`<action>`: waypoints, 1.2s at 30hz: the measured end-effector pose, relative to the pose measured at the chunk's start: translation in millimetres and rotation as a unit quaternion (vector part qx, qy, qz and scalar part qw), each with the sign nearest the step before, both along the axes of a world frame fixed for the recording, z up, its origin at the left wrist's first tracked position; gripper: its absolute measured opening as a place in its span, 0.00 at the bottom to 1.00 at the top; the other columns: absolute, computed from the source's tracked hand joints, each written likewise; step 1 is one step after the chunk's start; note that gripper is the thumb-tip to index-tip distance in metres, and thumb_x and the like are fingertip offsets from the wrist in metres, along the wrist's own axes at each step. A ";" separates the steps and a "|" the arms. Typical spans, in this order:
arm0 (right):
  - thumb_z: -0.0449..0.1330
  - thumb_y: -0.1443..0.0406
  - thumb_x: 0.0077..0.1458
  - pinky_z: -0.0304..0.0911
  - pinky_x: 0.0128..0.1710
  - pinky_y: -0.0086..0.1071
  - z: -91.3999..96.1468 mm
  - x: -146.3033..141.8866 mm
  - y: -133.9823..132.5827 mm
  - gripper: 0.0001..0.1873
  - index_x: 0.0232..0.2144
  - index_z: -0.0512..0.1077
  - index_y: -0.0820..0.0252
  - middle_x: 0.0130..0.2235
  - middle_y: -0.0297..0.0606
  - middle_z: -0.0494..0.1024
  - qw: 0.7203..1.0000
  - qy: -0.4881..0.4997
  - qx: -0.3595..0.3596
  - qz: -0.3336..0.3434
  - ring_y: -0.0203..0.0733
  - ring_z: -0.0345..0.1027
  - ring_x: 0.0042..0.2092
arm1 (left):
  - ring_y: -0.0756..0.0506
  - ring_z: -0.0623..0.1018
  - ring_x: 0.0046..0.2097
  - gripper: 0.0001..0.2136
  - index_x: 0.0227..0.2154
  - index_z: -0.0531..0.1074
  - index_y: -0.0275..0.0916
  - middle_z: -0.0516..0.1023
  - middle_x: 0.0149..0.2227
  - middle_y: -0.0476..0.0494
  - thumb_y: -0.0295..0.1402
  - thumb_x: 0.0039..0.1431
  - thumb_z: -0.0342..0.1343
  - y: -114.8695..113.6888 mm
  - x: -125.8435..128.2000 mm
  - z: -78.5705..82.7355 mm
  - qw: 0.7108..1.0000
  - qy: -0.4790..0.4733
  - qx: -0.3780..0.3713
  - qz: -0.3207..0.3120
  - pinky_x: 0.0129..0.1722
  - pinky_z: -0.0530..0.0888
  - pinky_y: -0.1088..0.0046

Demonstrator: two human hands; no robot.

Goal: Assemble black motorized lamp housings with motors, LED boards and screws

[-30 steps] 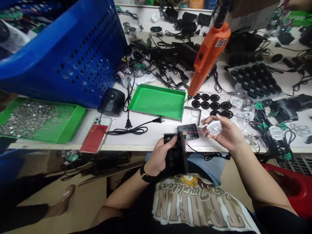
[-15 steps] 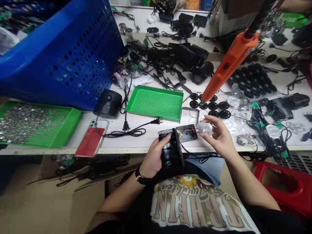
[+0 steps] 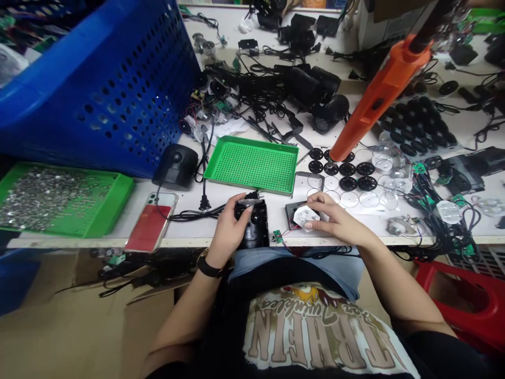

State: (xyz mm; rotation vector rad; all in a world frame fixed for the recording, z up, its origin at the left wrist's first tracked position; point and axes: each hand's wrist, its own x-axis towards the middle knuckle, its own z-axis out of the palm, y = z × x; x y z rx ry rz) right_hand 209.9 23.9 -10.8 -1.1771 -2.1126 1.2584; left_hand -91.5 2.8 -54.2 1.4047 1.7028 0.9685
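My left hand (image 3: 231,226) grips a black plastic lamp housing (image 3: 252,226) at the table's front edge, its fingers over the top. My right hand (image 3: 333,218) pinches a clear faceted lens (image 3: 306,217) low over a flat black square frame (image 3: 294,216), and the lens overlaps the frame. A small green circuit board (image 3: 277,237) lies between the two hands, with thin red and black wires running from it. The housing's underside is hidden.
A green pegged tray (image 3: 252,164) and a phone (image 3: 150,221) sit left of my hands. An orange electric screwdriver (image 3: 379,100) hangs above black discs (image 3: 347,168) and clear lenses. A blue perforated basket (image 3: 98,89) looms at the left. Tangled black cables fill the back.
The black housing has moved left and now rests at the table edge. My right hand has brought the lens down onto the black frame, and the green board now shows between my hands.
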 end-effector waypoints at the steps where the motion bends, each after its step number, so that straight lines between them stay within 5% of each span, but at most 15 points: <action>1: 0.64 0.54 0.63 0.63 0.60 0.43 2.9 2.1 5.2 0.17 0.49 0.78 0.55 0.48 0.42 0.71 0.999 -0.002 -0.014 0.029 0.48 0.68 0.53 | 0.38 0.79 0.52 0.23 0.58 0.71 0.40 0.81 0.53 0.37 0.42 0.62 0.60 3.1 -2.3 -1.7 0.999 0.039 0.008 -0.004 0.60 0.72 0.53; 8: 0.56 0.59 0.67 0.66 0.57 0.44 20.8 5.4 32.8 0.18 0.55 0.74 0.58 0.50 0.45 0.71 0.985 -0.121 -0.014 0.121 0.48 0.69 0.51 | 0.41 0.82 0.44 0.23 0.60 0.71 0.35 0.81 0.48 0.35 0.38 0.65 0.58 13.0 3.4 3.4 0.986 0.136 0.092 -0.004 0.49 0.80 0.57; 11: 0.57 0.64 0.64 0.67 0.56 0.46 27.4 -0.4 36.0 0.27 0.64 0.67 0.58 0.54 0.47 0.73 0.973 -0.181 -0.011 0.143 0.51 0.70 0.53 | 0.38 0.82 0.49 0.21 0.58 0.73 0.35 0.81 0.49 0.34 0.38 0.65 0.59 11.0 4.7 18.6 0.976 0.171 0.132 -0.020 0.52 0.80 0.55; 13: 0.58 0.65 0.63 0.67 0.57 0.49 31.2 0.4 32.2 0.32 0.68 0.62 0.58 0.55 0.48 0.75 0.972 -0.203 0.024 0.113 0.54 0.70 0.55 | 0.36 0.79 0.56 0.20 0.57 0.74 0.37 0.79 0.53 0.34 0.38 0.65 0.61 2.7 8.6 35.1 0.964 0.196 0.176 -0.025 0.59 0.77 0.51; 16: 0.56 0.63 0.66 0.65 0.59 0.51 32.2 18.3 17.4 0.26 0.65 0.65 0.57 0.57 0.48 0.75 0.973 -0.207 0.103 0.011 0.55 0.68 0.58 | 0.39 0.79 0.56 0.20 0.58 0.74 0.44 0.77 0.56 0.38 0.35 0.64 0.63 -18.6 24.7 60.3 0.972 0.121 0.201 -0.019 0.57 0.78 0.55; 19: 0.56 0.65 0.65 0.63 0.61 0.51 23.0 54.5 -2.8 0.22 0.60 0.68 0.59 0.60 0.48 0.74 0.940 -0.271 0.175 -0.108 0.56 0.67 0.60 | 0.42 0.81 0.52 0.15 0.54 0.77 0.48 0.77 0.57 0.41 0.35 0.65 0.62 -36.3 55.5 71.8 0.982 -0.092 0.052 -0.157 0.56 0.79 0.58; 20: 0.57 0.67 0.62 0.63 0.61 0.52 17.3 68.1 -8.9 0.24 0.60 0.67 0.60 0.61 0.50 0.73 0.922 -0.308 0.198 -0.125 0.57 0.66 0.61 | 0.42 0.81 0.53 0.15 0.54 0.77 0.47 0.77 0.58 0.40 0.36 0.65 0.62 -38.8 69.0 71.1 0.958 -0.175 -0.043 -0.222 0.57 0.78 0.58; 22: 0.59 0.71 0.58 0.60 0.62 0.55 3.2 93.3 -17.8 0.29 0.62 0.67 0.62 0.64 0.53 0.70 0.883 -0.380 0.242 -0.132 0.62 0.62 0.64 | 0.39 0.80 0.56 0.18 0.54 0.77 0.44 0.78 0.59 0.37 0.38 0.62 0.66 -38.5 100.2 63.4 0.844 -0.351 -0.243 -0.323 0.60 0.76 0.56; 25: 0.57 0.72 0.59 0.62 0.59 0.55 -17.7 119.3 -22.9 0.23 0.56 0.73 0.62 0.62 0.55 0.74 0.843 -0.409 0.308 -0.165 0.62 0.66 0.61 | 0.35 0.79 0.59 0.18 0.50 0.79 0.36 0.79 0.57 0.31 0.38 0.60 0.67 -31.5 153.9 43.2 0.696 -0.542 -0.399 -0.252 0.64 0.71 0.51; 28: 0.54 0.68 0.65 0.67 0.52 0.47 -26.5 127.7 -25.2 0.13 0.45 0.78 0.60 0.49 0.49 0.83 0.842 -0.379 0.333 -0.189 0.53 0.73 0.51 | 0.38 0.78 0.61 0.13 0.44 0.79 0.37 0.81 0.54 0.34 0.29 0.56 0.69 -23.0 209.0 26.2 0.656 -0.630 -0.396 -0.123 0.66 0.69 0.56; 31: 0.55 0.66 0.66 0.68 0.51 0.44 -17.3 123.7 -30.0 0.11 0.42 0.78 0.58 0.46 0.45 0.85 0.854 -0.354 0.326 -0.198 0.51 0.74 0.48 | 0.43 0.79 0.57 0.08 0.39 0.77 0.42 0.81 0.51 0.41 0.27 0.57 0.67 -12.1 256.0 18.7 0.614 -0.708 -0.349 -0.033 0.62 0.71 0.64; 36: 0.58 0.62 0.64 0.68 0.50 0.46 13.7 119.3 -29.0 0.11 0.43 0.78 0.57 0.48 0.43 0.84 0.919 -0.298 0.216 -0.145 0.53 0.75 0.49 | 0.51 0.79 0.41 0.05 0.38 0.74 0.40 0.78 0.39 0.48 0.25 0.61 0.62 4.4 296.4 9.3 0.615 -0.745 -0.257 0.005 0.48 0.72 0.74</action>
